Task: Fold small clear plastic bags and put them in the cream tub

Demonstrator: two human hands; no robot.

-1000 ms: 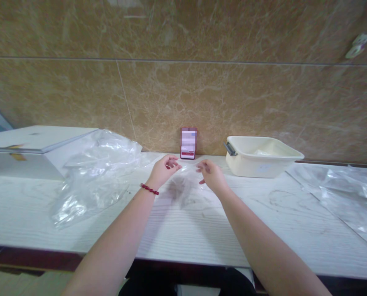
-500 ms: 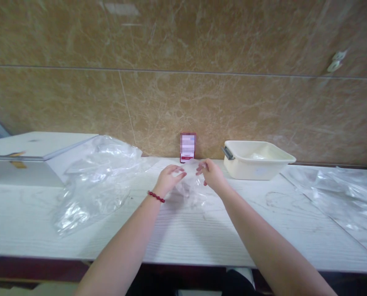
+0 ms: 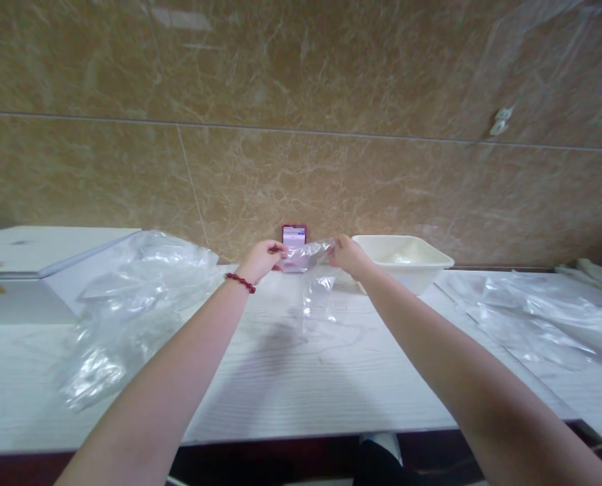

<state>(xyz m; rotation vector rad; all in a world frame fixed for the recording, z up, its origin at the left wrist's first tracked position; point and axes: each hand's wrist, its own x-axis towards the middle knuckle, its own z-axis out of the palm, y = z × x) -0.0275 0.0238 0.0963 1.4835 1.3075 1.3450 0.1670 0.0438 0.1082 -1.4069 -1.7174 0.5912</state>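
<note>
Between my hands a small clear plastic bag [image 3: 317,280] is stretched out above the table, its lower part hanging down. My left hand [image 3: 265,260], with a red bead bracelet [image 3: 240,282] on the wrist, pinches the bag's left edge. At its upper right corner, my right hand [image 3: 347,256] is closed on the plastic, in front of the white tub's left end. Directly behind the bag, a phone [image 3: 294,236] with a lit screen leans against the wall, partly covered by the plastic.
A cream plastic tub [image 3: 422,270] with clear plastic inside stands against the wall. Large clear plastic bags [image 3: 144,290] lie at left beside a white box [image 3: 52,250]. More clear plastic sheeting [image 3: 538,317] covers the table's right side. A socket [image 3: 501,121] sits on the marbled wall.
My hands have risen and spread apart, drawing the bag taut between them. Before, the plastic hung loosely lower down. The whole view has shifted slightly.
</note>
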